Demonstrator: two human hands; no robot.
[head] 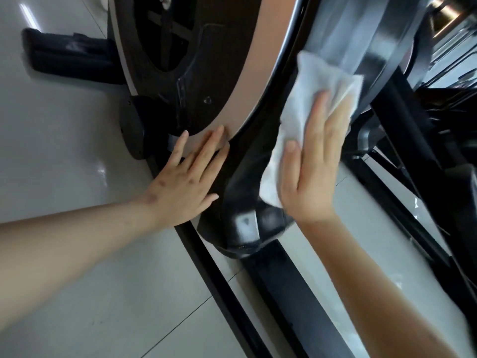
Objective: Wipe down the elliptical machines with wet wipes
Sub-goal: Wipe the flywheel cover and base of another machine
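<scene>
Head view, looking down: your right hand [309,174] presses a white wipe [307,104] flat, fingers straight, on the dark frame [242,187] just right of the elliptical's round housing [219,73]. Your left hand [185,177] rests on the housing's lower edge, fingers straight and relaxed. You seem mid-wipe on the frame. Next, probably slide the wipe along that curve with your palm flat, then do the housing.
</scene>
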